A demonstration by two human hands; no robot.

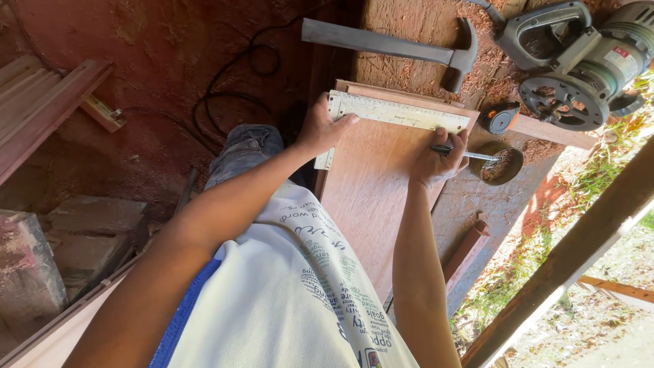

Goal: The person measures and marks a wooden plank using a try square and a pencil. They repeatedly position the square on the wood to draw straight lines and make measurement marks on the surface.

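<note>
Left hand (321, 129): pressed flat on the corner end of the metal square (395, 112), fingers spread over the blade and pinning it to the board (371, 197); it grasps nothing, it only bears down.
Right hand (436, 160): clenched around a pencil (470, 156) whose tip sits just beside the lower edge of the square's long blade.
Slip risk: the square is pinned at one end only, so the far end near the right hand could pivot if the pencil pushes against it, and the line would run off true.
Dust risk: sawdust lies thick on the tabletop (409, 27); grit under the blade could lift it and let the pencil creep beneath the edge.
Overhang risk: the board reaches past the tabletop edge toward the person's body, so leaning on that end could tip or shift it.
Crowding: a small orange tape measure (501, 117) and a round tin (501, 163) of sawdust sit just beside the right hand; an elbow or wrist could knock them.
Board: reddish-brown, smooth-faced, long and rectangular, lying flat with its far end on the tabletop.
Square: pale metal, graduated, L-shaped, laid across the board's far end.
Nearby: a hammer (409, 46) and a grey router (579, 61) lie beyond the board, well apart from both hands.
</note>
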